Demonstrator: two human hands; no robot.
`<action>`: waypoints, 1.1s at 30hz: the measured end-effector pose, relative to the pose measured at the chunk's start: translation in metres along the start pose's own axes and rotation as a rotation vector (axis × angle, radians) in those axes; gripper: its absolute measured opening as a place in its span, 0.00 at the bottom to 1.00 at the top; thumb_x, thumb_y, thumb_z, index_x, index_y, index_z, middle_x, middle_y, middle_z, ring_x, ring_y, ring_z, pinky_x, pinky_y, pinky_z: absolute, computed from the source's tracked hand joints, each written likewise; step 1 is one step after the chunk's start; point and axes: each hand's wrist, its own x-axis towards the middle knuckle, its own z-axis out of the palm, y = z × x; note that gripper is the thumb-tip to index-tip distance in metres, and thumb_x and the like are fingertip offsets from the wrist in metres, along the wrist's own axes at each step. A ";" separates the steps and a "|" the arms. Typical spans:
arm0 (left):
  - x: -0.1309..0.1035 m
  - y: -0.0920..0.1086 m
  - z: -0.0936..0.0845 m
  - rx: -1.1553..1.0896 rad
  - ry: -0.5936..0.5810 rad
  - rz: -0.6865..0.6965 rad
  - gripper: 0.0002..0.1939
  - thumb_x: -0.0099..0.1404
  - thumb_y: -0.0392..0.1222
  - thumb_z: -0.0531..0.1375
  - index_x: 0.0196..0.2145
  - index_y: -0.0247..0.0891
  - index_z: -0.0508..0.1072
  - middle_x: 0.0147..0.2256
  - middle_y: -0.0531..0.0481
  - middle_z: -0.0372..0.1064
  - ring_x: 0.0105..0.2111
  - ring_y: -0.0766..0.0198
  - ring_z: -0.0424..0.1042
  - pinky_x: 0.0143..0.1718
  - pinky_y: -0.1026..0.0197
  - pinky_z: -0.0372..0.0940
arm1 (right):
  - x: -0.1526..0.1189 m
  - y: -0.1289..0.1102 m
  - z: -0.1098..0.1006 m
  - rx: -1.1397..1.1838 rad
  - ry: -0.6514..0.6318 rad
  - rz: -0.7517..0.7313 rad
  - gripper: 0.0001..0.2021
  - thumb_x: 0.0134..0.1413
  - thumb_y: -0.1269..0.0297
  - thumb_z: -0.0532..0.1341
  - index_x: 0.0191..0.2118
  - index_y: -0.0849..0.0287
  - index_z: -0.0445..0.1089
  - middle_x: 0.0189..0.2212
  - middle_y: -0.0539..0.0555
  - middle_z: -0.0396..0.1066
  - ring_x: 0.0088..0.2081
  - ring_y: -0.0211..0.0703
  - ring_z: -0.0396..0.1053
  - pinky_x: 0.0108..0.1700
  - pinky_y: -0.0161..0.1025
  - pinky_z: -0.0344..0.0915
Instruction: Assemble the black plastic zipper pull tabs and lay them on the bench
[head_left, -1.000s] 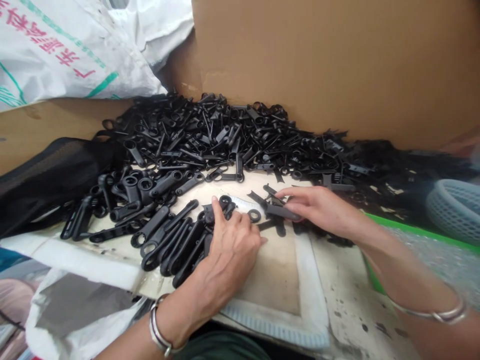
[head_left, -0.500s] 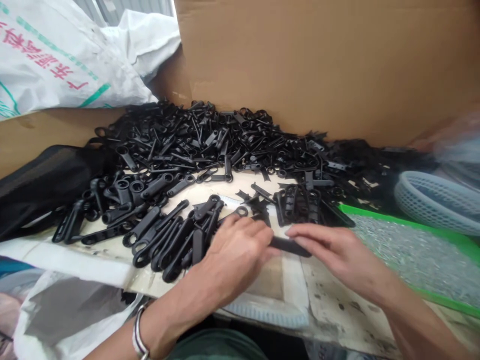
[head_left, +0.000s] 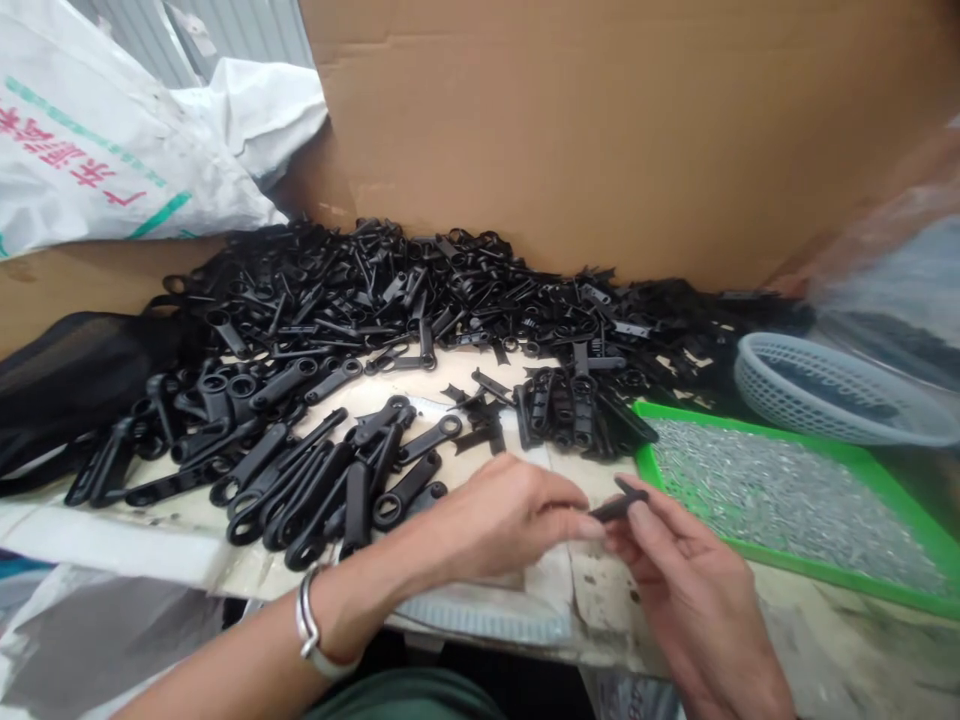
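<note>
Between my two hands is a small black plastic part [head_left: 619, 503], partly covered by fingers. My right hand [head_left: 686, 585] grips it between thumb and fingers, with a thin tip sticking up. My left hand [head_left: 529, 510] has thumb and forefinger pinched at the part's left end. Left of my hands lies a loose row of black plastic arms with ringed ends [head_left: 322, 490]. Just beyond them sit small black forked pieces [head_left: 480, 410] and a cluster of black parts [head_left: 562, 405].
A large heap of black plastic parts [head_left: 375, 280] lies against a cardboard wall [head_left: 600, 130]. On the right, a green tray [head_left: 795, 570] holds many small shiny metal pieces, with a grey-blue plastic basket [head_left: 825, 390] behind. A white printed sack [head_left: 135, 140] hangs at upper left.
Both hands have moved a little right of the row, toward the green tray. The black part is now turned, and my right hand has wrapped around it. The view has shifted right.
</note>
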 end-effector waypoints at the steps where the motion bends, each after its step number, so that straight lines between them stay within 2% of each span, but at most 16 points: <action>1: 0.011 -0.001 -0.007 0.094 0.021 0.066 0.16 0.72 0.48 0.55 0.37 0.36 0.79 0.31 0.49 0.74 0.31 0.63 0.70 0.32 0.64 0.59 | 0.001 -0.002 -0.003 0.012 0.019 -0.003 0.25 0.33 0.56 0.79 0.43 0.57 0.80 0.27 0.53 0.78 0.25 0.34 0.72 0.30 0.27 0.71; 3: 0.038 -0.005 -0.019 0.320 0.108 0.201 0.14 0.74 0.43 0.53 0.42 0.36 0.77 0.41 0.45 0.76 0.42 0.59 0.72 0.43 0.61 0.62 | 0.002 -0.006 -0.010 0.027 0.055 -0.015 0.26 0.31 0.56 0.79 0.42 0.57 0.80 0.25 0.53 0.77 0.24 0.33 0.71 0.29 0.26 0.70; 5: 0.068 -0.012 -0.025 0.506 0.081 0.327 0.13 0.74 0.39 0.52 0.46 0.36 0.76 0.48 0.44 0.74 0.46 0.59 0.70 0.47 0.59 0.61 | 0.002 -0.006 -0.016 0.033 0.074 -0.026 0.26 0.30 0.56 0.79 0.41 0.58 0.81 0.24 0.53 0.77 0.24 0.33 0.70 0.28 0.25 0.69; 7: 0.095 -0.019 -0.026 0.779 0.082 0.292 0.18 0.71 0.29 0.49 0.52 0.36 0.72 0.53 0.43 0.71 0.50 0.57 0.66 0.46 0.56 0.60 | 0.000 -0.004 -0.021 0.025 0.074 -0.036 0.25 0.31 0.56 0.79 0.41 0.57 0.81 0.24 0.53 0.77 0.24 0.33 0.70 0.29 0.26 0.70; 9: 0.116 -0.024 -0.024 0.882 0.031 0.289 0.22 0.68 0.23 0.47 0.52 0.35 0.72 0.51 0.42 0.71 0.51 0.55 0.64 0.45 0.55 0.58 | -0.002 -0.001 -0.026 0.010 0.076 -0.052 0.24 0.35 0.56 0.78 0.43 0.56 0.81 0.26 0.52 0.77 0.25 0.33 0.71 0.31 0.26 0.70; 12: 0.133 -0.025 -0.021 0.920 -0.039 0.319 0.18 0.69 0.24 0.48 0.44 0.33 0.76 0.46 0.41 0.73 0.48 0.54 0.64 0.46 0.53 0.55 | -0.005 0.002 -0.035 0.008 0.097 -0.058 0.24 0.38 0.57 0.77 0.45 0.56 0.80 0.27 0.52 0.77 0.26 0.34 0.72 0.32 0.27 0.71; 15: 0.138 -0.020 -0.026 0.930 -0.049 0.335 0.15 0.70 0.27 0.50 0.36 0.32 0.76 0.44 0.39 0.72 0.48 0.53 0.63 0.49 0.51 0.54 | -0.007 0.002 -0.042 0.028 0.117 -0.038 0.23 0.39 0.57 0.77 0.44 0.56 0.80 0.27 0.52 0.78 0.26 0.35 0.72 0.31 0.28 0.72; 17: 0.132 -0.015 -0.034 0.908 -0.040 0.332 0.14 0.68 0.26 0.51 0.34 0.33 0.75 0.43 0.40 0.72 0.48 0.54 0.64 0.50 0.52 0.54 | -0.008 0.000 -0.043 0.050 0.113 -0.022 0.22 0.39 0.57 0.77 0.43 0.55 0.81 0.30 0.53 0.78 0.27 0.35 0.72 0.31 0.28 0.72; 19: 0.118 -0.011 -0.043 0.865 -0.015 0.300 0.14 0.66 0.23 0.51 0.36 0.33 0.74 0.43 0.41 0.71 0.47 0.56 0.65 0.49 0.55 0.56 | -0.009 0.000 -0.041 0.079 0.097 -0.011 0.20 0.40 0.56 0.77 0.42 0.55 0.81 0.31 0.53 0.78 0.29 0.36 0.73 0.33 0.29 0.73; 21: 0.094 -0.008 -0.046 0.810 0.030 0.231 0.13 0.63 0.23 0.53 0.40 0.32 0.73 0.42 0.42 0.71 0.42 0.58 0.68 0.42 0.58 0.60 | -0.011 0.000 -0.037 0.103 0.073 -0.012 0.19 0.41 0.56 0.76 0.41 0.54 0.81 0.31 0.52 0.78 0.30 0.36 0.73 0.34 0.29 0.74; 23: 0.063 -0.009 -0.039 0.711 0.084 0.124 0.10 0.63 0.29 0.56 0.42 0.32 0.71 0.35 0.46 0.72 0.32 0.61 0.69 0.33 0.60 0.60 | -0.012 0.002 -0.030 0.116 0.043 -0.021 0.18 0.41 0.57 0.76 0.41 0.53 0.81 0.31 0.52 0.78 0.30 0.37 0.73 0.33 0.30 0.74; 24: 0.047 -0.010 -0.032 0.608 0.116 0.050 0.10 0.65 0.32 0.56 0.45 0.33 0.70 0.33 0.48 0.72 0.30 0.62 0.69 0.31 0.61 0.61 | -0.012 0.003 -0.026 0.117 0.024 -0.025 0.17 0.42 0.57 0.76 0.41 0.53 0.81 0.31 0.52 0.78 0.30 0.37 0.73 0.33 0.31 0.74; 27: 0.005 -0.014 0.002 -0.517 0.171 -0.247 0.21 0.62 0.37 0.63 0.53 0.34 0.69 0.39 0.46 0.74 0.36 0.62 0.73 0.36 0.62 0.65 | -0.012 0.005 -0.010 0.107 -0.022 -0.044 0.16 0.44 0.58 0.75 0.41 0.53 0.80 0.33 0.52 0.78 0.31 0.37 0.73 0.33 0.31 0.74; 28: -0.005 -0.014 0.014 -0.777 0.190 -0.337 0.24 0.60 0.39 0.66 0.53 0.32 0.70 0.38 0.45 0.74 0.36 0.62 0.73 0.36 0.62 0.66 | -0.012 0.005 -0.004 0.100 -0.035 -0.056 0.15 0.44 0.59 0.75 0.41 0.53 0.80 0.35 0.52 0.78 0.31 0.37 0.73 0.32 0.31 0.74; 30: -0.020 -0.014 0.033 -1.128 0.223 -0.406 0.27 0.55 0.39 0.71 0.51 0.30 0.73 0.37 0.43 0.75 0.34 0.65 0.74 0.37 0.63 0.66 | -0.012 0.005 0.008 0.084 -0.048 -0.090 0.14 0.44 0.59 0.75 0.40 0.53 0.80 0.37 0.52 0.78 0.30 0.37 0.73 0.32 0.33 0.73; 33: -0.031 -0.014 0.047 -1.391 0.233 -0.371 0.24 0.54 0.38 0.73 0.49 0.31 0.77 0.39 0.42 0.76 0.34 0.67 0.74 0.39 0.65 0.67 | -0.014 0.004 0.023 0.057 -0.046 -0.136 0.14 0.42 0.59 0.75 0.38 0.54 0.80 0.38 0.54 0.79 0.29 0.38 0.72 0.30 0.34 0.73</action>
